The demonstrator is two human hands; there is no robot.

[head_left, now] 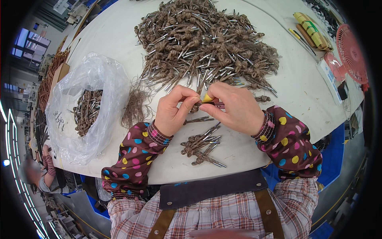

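My left hand (175,109) pinches a brown knotted cord (194,108) between thumb and fingertips, just in front of the big pile. Close against it, my right hand (238,107) is closed on a small tool with a dark reddish handle (219,104); its exact kind is mostly hidden by the fingers. Something yellow (207,98) shows at the right fingertips. A large heap of brown knotted cords (203,44) with silvery metal tips lies beyond both hands. Nearer me, several similar cords (195,145) lie together on the white table (238,153).
A clear plastic bag (113,75) at left holds more brown cords (88,111). Cut thread scraps (136,104) lie beside it. To the right stand a pink fan (351,53), a white box-like device (329,77) and a yellow-green bundle (312,30). Another person (47,171) sits at far left.
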